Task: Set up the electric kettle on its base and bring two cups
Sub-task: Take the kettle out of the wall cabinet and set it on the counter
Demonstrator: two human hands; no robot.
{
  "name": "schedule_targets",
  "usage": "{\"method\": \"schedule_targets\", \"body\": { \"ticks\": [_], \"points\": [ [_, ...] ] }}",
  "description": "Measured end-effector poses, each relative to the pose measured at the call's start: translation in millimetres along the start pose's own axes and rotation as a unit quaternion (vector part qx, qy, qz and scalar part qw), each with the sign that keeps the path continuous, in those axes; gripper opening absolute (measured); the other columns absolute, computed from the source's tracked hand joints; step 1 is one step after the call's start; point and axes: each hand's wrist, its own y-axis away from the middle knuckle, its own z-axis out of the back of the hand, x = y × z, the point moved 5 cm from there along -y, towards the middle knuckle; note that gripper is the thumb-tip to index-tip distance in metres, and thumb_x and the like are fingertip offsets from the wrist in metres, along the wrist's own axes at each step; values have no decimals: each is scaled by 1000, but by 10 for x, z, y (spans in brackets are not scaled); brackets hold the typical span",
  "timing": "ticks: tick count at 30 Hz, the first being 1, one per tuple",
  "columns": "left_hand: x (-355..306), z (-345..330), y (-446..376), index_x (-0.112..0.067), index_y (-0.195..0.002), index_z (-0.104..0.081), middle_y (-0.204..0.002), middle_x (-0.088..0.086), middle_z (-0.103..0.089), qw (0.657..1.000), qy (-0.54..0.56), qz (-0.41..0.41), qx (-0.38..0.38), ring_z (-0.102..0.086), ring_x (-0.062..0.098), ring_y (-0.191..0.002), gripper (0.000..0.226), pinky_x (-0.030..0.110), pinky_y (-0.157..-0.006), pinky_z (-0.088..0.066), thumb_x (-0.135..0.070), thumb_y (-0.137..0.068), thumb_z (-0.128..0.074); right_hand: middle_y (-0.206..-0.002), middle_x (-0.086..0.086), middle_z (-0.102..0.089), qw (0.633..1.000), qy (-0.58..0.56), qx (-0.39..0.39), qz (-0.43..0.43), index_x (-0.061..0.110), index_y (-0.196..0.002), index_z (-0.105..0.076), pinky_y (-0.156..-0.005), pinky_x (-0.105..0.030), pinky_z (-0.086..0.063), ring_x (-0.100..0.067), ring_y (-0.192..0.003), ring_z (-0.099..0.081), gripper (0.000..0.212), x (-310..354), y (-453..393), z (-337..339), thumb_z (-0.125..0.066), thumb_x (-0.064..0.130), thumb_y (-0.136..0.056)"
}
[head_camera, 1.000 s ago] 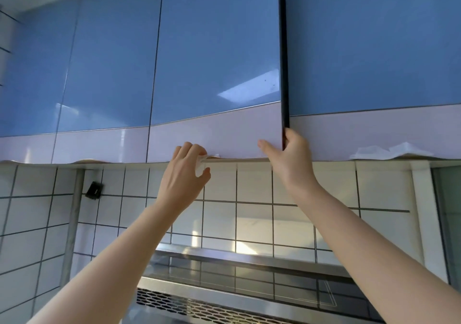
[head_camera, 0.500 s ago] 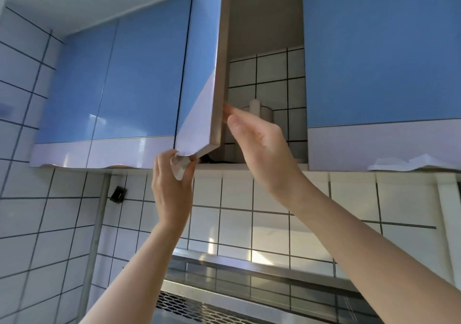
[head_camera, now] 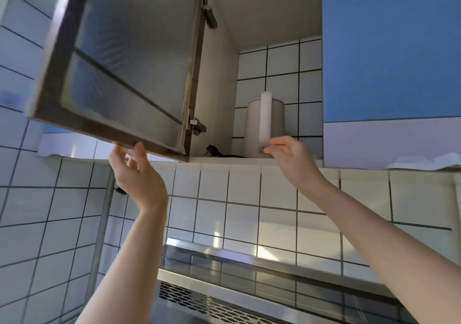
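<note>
A pale electric kettle [head_camera: 274,121] with a white handle stands upright on the shelf of the open wall cabinet, its black cord and plug [head_camera: 214,151] lying to its left. My right hand [head_camera: 293,160] is just below and in front of the kettle's bottom, fingers apart, fingertips near the handle's lower end. My left hand [head_camera: 136,174] grips the bottom edge of the swung-open cabinet door [head_camera: 119,61]. No cups or kettle base are in view.
A closed blue cabinet door [head_camera: 389,49] is to the right of the opening. White tiled wall [head_camera: 239,199] runs below the cabinets. A steel range hood [head_camera: 249,278] juts out underneath. A metal pipe [head_camera: 101,236] runs down the wall at left.
The cabinet door has swung fully open to the left with my left hand on its lower edge. My right hand left the door edge and moved toward the kettle now exposed inside.
</note>
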Motion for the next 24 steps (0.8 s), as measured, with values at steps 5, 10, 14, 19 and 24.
{"method": "schedule_targets", "body": {
  "ticks": [5, 10, 14, 19, 24],
  "points": [
    [114, 91, -222, -1, -129, -50, -103, -4, -56, 998, 27, 46, -18, -61, -14, -76, 36, 29, -87, -56, -18, -98, -53, -104, -4, -72, 1000, 18, -3, -21, 11, -114, -62, -83, -25, -42, -16, -104, -62, 24, -95, -82, -13, -53, 20, -94],
    [205, 142, -336, -9, -130, -52, -117, 2, -55, 996, 38, 78, -17, -63, 3, -90, 39, 33, -91, -56, -26, -95, -56, -101, -4, -72, 999, 22, -6, -24, 14, -107, -62, -79, -24, -44, -15, -97, -61, 17, -102, -164, -33, -51, 18, -95],
    [327, 207, -338, -26, -129, -51, -113, -5, -66, 994, 23, 108, -7, -65, 5, -102, 45, 35, -98, -52, -37, -87, -62, -98, -3, -71, 999, 19, -13, -28, 11, -108, -63, -81, -24, -43, -12, -91, -61, 19, -96, -236, -90, -53, 17, -93],
    [702, 133, 110, -16, -140, -37, -127, 3, -59, 968, -81, 225, 71, -67, 18, -100, 63, 41, -90, -56, -40, -88, -64, -104, -8, -72, 999, 3, -30, -39, 11, -112, -61, -93, -40, -52, -19, -98, -65, 22, -134, -349, -117, -53, 16, -92],
    [616, -201, 514, -12, -112, -54, -103, 6, -69, 969, -100, 137, 179, -70, 18, -87, 21, 34, -77, -58, -24, -95, -57, -111, -8, -67, 997, 15, -65, -36, 11, -117, -60, -93, -43, -52, -23, -103, -63, 27, -150, -580, -92, -53, 17, -91]
  ]
}}
